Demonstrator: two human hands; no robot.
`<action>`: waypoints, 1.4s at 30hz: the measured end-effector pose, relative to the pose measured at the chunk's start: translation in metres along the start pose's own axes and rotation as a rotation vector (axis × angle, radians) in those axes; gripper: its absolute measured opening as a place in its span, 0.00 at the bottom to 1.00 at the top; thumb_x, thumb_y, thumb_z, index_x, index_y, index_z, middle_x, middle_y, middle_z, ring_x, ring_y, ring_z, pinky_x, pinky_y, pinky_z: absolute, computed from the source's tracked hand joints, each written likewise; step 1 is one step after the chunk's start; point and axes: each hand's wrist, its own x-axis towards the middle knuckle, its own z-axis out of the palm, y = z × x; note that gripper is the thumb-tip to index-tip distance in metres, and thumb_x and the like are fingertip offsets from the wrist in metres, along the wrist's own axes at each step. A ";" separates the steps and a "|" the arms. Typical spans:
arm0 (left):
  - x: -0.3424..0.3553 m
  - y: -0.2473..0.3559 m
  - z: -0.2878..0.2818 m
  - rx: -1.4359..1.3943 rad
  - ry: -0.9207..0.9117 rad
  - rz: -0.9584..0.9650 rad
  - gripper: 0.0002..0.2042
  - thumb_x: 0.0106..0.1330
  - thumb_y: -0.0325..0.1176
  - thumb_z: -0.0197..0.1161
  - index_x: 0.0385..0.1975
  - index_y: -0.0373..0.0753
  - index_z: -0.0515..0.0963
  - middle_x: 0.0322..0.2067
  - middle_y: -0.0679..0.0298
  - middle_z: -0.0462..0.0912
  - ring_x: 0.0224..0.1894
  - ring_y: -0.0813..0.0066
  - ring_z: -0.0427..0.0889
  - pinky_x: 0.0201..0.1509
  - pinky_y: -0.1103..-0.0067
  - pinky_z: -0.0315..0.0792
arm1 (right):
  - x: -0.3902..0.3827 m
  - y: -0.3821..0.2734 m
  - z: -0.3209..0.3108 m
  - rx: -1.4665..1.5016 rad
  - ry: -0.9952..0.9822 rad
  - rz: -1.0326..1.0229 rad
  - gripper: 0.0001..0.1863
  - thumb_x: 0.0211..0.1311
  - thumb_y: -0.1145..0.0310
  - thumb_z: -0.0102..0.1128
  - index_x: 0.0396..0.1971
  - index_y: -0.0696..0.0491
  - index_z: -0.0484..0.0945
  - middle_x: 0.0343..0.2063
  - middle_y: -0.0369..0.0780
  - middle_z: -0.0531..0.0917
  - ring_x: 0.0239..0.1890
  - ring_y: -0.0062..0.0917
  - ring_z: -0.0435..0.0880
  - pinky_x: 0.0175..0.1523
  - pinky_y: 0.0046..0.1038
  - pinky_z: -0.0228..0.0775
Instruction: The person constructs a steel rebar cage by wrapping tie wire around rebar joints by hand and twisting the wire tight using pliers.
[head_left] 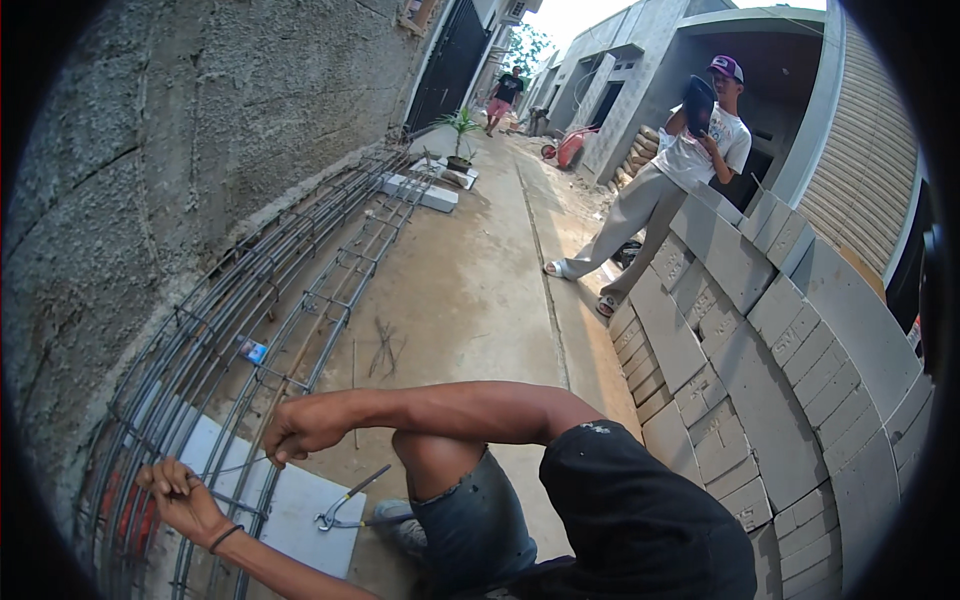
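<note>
The left hand point(185, 500) is held over the long bars with its fingers bent; whether anything is gripped by them cannot be told. A thin wire point(235, 467) is stretched from there to the right hand point(303, 425), where it is pinched by curled fingers, closed nearly all the way. Under both hands, the steel frame point(330, 310) is laid along the foot of the rough wall point(200, 150). It is made of long, thin, grey bars, joined by small square hoops, with brown rust seen on some parts. Pincers point(345, 505) are left with their handles spread on a pale flat slab point(330, 488), just beside the frame. A small blue packet point(252, 349) is seen among the bars; what is inside cannot be told. Farther off, a leafy green plant point(460, 125) is held in a dark pot point(458, 164). Beyond it, a red wheelbarrow point(574, 147) is parked near stacked sacks point(637, 155); its load cannot be seen.
</note>
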 end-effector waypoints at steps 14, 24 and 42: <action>-0.008 -0.055 0.012 -0.040 0.268 0.085 0.13 0.71 0.40 0.46 0.40 0.36 0.72 0.25 0.66 0.68 0.26 0.77 0.62 0.37 0.79 0.61 | -0.010 0.004 -0.016 -0.138 0.054 0.286 0.11 0.65 0.67 0.51 0.36 0.59 0.77 0.21 0.39 0.78 0.24 0.23 0.75 0.32 0.27 0.68; -0.025 -0.111 0.040 -0.079 0.222 0.002 0.15 0.67 0.38 0.48 0.23 0.35 0.74 0.18 0.64 0.69 0.26 0.73 0.65 0.42 0.74 0.63 | 0.019 -0.013 -0.001 -0.225 0.328 0.340 0.11 0.61 0.65 0.56 0.35 0.58 0.78 0.22 0.48 0.79 0.26 0.43 0.77 0.33 0.35 0.68; -0.024 -0.068 0.039 0.510 0.214 -0.765 0.16 0.66 0.40 0.56 0.36 0.29 0.78 0.19 0.67 0.78 0.19 0.82 0.75 0.22 0.85 0.72 | 0.007 -0.022 -0.012 -0.826 0.585 -0.182 0.08 0.47 0.75 0.62 0.31 0.56 0.80 0.20 0.39 0.71 0.27 0.30 0.72 0.32 0.32 0.66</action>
